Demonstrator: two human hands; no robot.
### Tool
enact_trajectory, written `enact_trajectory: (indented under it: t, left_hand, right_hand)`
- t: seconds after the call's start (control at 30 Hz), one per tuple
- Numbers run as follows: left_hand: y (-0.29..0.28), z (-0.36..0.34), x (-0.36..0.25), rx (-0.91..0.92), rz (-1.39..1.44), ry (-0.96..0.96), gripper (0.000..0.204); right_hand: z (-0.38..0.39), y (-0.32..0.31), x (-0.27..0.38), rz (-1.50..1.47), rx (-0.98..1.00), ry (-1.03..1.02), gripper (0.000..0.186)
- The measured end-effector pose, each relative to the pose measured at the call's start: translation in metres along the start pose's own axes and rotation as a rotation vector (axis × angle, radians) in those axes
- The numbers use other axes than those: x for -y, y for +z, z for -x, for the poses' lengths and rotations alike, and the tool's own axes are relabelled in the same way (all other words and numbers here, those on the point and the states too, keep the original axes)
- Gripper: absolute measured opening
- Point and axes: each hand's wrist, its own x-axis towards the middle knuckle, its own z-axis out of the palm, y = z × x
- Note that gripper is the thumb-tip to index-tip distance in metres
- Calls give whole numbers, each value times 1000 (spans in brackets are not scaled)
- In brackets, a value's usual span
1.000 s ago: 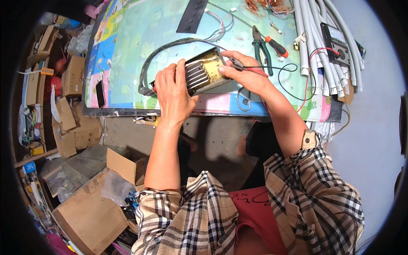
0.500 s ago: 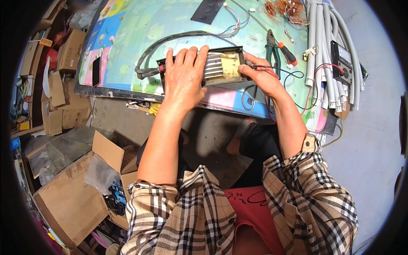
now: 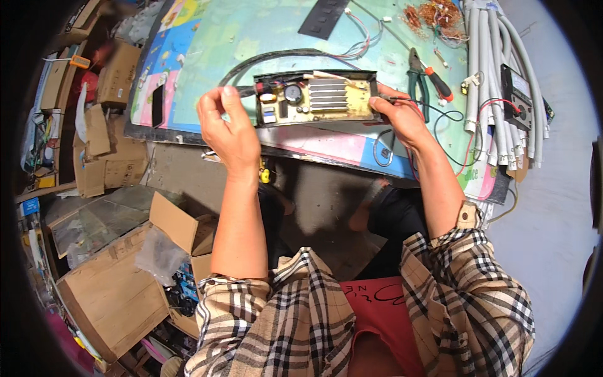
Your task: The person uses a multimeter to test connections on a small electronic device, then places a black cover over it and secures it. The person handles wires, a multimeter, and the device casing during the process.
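Note:
A narrow black open-topped case lies near the table's front edge. Inside it is a yellowish circuit board with a finned metal heat sink and a round black capacitor. My right hand grips the case's right end, thumb on top; its other fingers are partly hidden. Thin black and red leads run past this hand. At the left end, my left hand is closed around the thick black cable where it enters the case; the exact grip is partly hidden.
Green-handled pliers and a screwdriver lie right of the case. Beyond them are a multimeter, pale tubes and tangled copper wire. A phone lies at left. Cardboard boxes stand on the floor.
My left hand has moved off the top of the board to the cable at the left, uncovering the capacitor and other parts. My right hand keeps hold of the right end.

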Motion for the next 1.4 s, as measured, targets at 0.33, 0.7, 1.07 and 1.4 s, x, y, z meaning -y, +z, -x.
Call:
enact_trajectory:
  t: [0.33, 0.7, 1.07, 1.4]
  left_hand:
    - [-21, -8, 43, 616, 142, -745, 37]
    - [-18, -1, 37, 722, 303, -713, 26]
    - [-13, -1, 42, 704, 340, -768, 27]
    - [-6, 7, 46, 697, 308, -869, 20]
  right_hand:
    - [6, 7, 5, 32, -26, -1, 38]
    - [-1, -4, -3, -26, 12, 57, 49]
    - [-1, -5, -4, 39, -11, -4, 47]
    - [5, -6, 0, 161, -38, 24, 34]
